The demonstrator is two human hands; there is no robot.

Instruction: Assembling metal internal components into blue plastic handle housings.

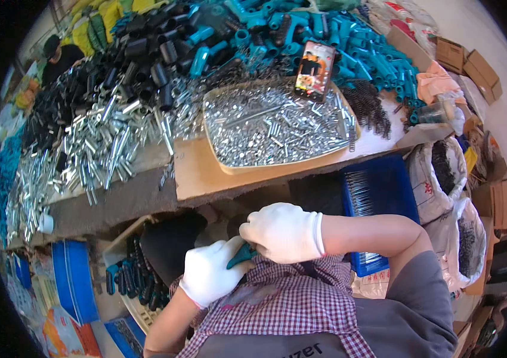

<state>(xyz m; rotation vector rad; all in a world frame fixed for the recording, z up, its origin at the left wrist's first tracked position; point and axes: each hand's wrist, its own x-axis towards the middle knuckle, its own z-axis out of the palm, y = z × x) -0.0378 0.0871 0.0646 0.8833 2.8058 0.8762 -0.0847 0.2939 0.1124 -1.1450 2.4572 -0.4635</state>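
Both my hands wear white knit gloves and meet in front of my checked apron (pixel 277 298), below the bench edge. My left hand (pixel 215 271) is closed around a teal plastic handle-like piece (pixel 241 256), part of which shows between the gloves. Just above and to the right, my right hand (pixel 283 232) is closed against the upper end of that piece. Its fingertips are hidden, so whatever lies in its grip does not show. Beyond the hands, a pale tray (pixel 223 166) full of small shiny metal parts stands on the bench.
Teal plastic pieces (pixel 379 65), black sleeves (pixel 167 53) and metal tubes (pixel 110 143) are heaped on the bench. A phone (pixel 315 70) rests over the tray's far rim. A blue bin (pixel 393 185) stands right, a crate of finished-looking handles (pixel 131 277) left. Another person (pixel 59 59) is at far left.
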